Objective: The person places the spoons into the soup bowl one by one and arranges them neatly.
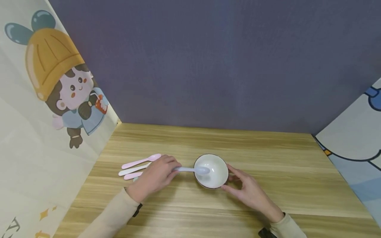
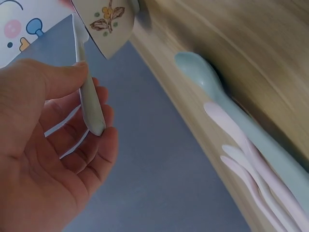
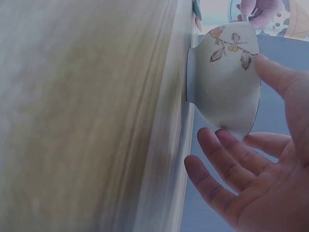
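Observation:
My left hand [image 1: 159,175] pinches the handle of a pale spoon [image 1: 190,169] between thumb and fingers. The spoon's bowl end hangs over the inside of a white bowl [image 1: 215,178] with a dark rim. In the left wrist view, the end of the handle [image 2: 91,108] lies across my curled fingers. At the white bowl's right side, my right hand [image 1: 248,190] holds it with thumb and index finger spread along the rim; the other fingers stand loose in the right wrist view. A leaf-and-flower print [image 3: 231,47] decorates the bowl's outer wall.
Left of the bowl lie a pink spoon [image 1: 141,161], a white spoon [image 1: 134,169], another pink spoon [image 1: 132,176] and a teal spoon [image 2: 198,70], partly hidden by my left hand in the head view. The wooden table [image 1: 268,152] meets a dark wall [image 1: 208,66] behind.

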Demonstrator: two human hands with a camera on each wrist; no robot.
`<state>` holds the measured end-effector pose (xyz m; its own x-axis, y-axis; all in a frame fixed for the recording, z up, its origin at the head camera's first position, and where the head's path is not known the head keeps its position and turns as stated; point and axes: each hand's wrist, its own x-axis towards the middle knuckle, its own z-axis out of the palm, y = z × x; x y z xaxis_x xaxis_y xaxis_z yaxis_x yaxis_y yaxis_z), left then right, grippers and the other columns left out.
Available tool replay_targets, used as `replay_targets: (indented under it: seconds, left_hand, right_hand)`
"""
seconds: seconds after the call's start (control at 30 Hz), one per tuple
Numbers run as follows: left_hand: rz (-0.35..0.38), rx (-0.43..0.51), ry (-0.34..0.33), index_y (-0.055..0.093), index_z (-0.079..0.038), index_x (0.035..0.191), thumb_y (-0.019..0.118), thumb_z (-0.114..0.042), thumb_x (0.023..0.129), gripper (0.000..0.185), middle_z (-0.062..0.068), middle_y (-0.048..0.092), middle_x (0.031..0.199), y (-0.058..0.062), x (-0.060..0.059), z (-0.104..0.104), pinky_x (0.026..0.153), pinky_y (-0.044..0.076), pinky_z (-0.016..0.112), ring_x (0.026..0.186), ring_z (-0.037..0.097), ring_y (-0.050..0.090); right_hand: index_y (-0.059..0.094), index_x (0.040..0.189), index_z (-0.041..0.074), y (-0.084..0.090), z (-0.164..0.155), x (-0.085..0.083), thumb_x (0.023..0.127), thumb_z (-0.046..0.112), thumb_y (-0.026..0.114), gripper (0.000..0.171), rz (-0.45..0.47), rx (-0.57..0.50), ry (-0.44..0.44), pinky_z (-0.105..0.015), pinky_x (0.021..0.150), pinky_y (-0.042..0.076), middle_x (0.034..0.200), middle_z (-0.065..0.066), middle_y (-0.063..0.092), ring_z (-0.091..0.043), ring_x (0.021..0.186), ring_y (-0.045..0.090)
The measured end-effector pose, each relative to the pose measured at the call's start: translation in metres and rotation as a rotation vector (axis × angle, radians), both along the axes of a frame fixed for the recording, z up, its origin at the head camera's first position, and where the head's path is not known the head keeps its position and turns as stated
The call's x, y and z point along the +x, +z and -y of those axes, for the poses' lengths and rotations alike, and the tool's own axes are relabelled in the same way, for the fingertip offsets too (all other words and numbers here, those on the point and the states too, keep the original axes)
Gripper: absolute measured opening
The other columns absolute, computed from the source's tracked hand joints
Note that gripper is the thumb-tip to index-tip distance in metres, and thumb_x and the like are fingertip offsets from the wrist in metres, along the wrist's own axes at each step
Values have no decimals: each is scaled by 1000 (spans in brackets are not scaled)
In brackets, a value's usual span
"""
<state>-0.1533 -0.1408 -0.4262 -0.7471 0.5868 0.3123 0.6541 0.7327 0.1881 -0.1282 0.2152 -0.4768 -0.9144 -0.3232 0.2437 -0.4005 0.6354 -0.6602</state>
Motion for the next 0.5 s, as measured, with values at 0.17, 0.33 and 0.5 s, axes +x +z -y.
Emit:
replay_targets:
  seconds: [0.17, 0.33, 0.5]
  left_hand:
    - [-6, -12, -4, 80, -12, 111, 81, -17, 95, 17, 0, 76, 106, -2, -1, -8, 90, 58, 37, 99, 20, 69]
    - [24, -13, -12, 80, -12, 114, 79, -19, 96, 19, 0, 76, 107, -5, -1, -14, 91, 60, 36, 101, 19, 69]
    - [44, 3, -21, 80, -11, 115, 78, -20, 98, 19, 0, 76, 106, -5, -2, -19, 88, 60, 33, 98, 17, 69]
  right_hand:
    - [55, 155, 9, 0, 2, 1, 86, 33, 91, 82, -4, 2, -4, -36, 83, 64, 132, -10, 75, -22, 100, 78]
    - [55, 155, 9, 1, 2, 1, 86, 33, 91, 82, -8, 5, -8, -37, 84, 65, 130, -9, 76, -21, 99, 78]
    - [55, 155, 9, 1, 2, 1, 86, 33, 91, 82, -16, 2, -5, -40, 86, 65, 131, -9, 75, -21, 99, 78]
